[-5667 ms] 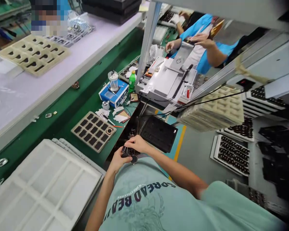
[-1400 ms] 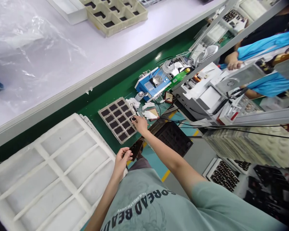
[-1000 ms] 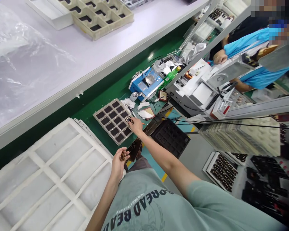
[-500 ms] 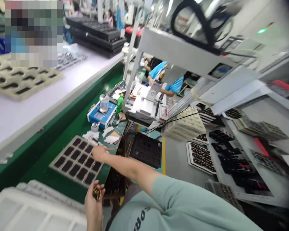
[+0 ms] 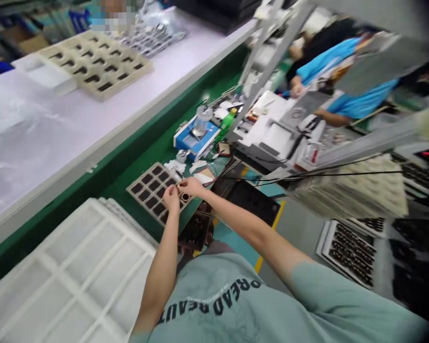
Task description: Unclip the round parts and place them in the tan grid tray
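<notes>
Both my hands are together over the right part of a beige tray [image 5: 146,188] with dark square compartments, on the green bench. My left hand [image 5: 171,196] has its fingers closed in a pinch. Touching or almost touching it, my right hand [image 5: 192,186] is also pinched, its fingertips pointing left. Whatever lies between the fingers is too small and blurred to name. Just below the right hand, a small round dark piece with a light ring [image 5: 185,196] shows at the tray's right end; I cannot tell whether it rests there or is held.
Behind the tray stand a blue box [image 5: 196,138] with a clear cup on it and a green bottle [image 5: 227,123]. White divided trays [image 5: 82,267] are stacked at front left. A raised white shelf [image 5: 103,119] runs along the left. Black cables [image 5: 329,176] cross at right.
My left hand, which held a round dark-and-gold piece before the tray, has moved up over it to meet my right hand. The view has turned left and down.
</notes>
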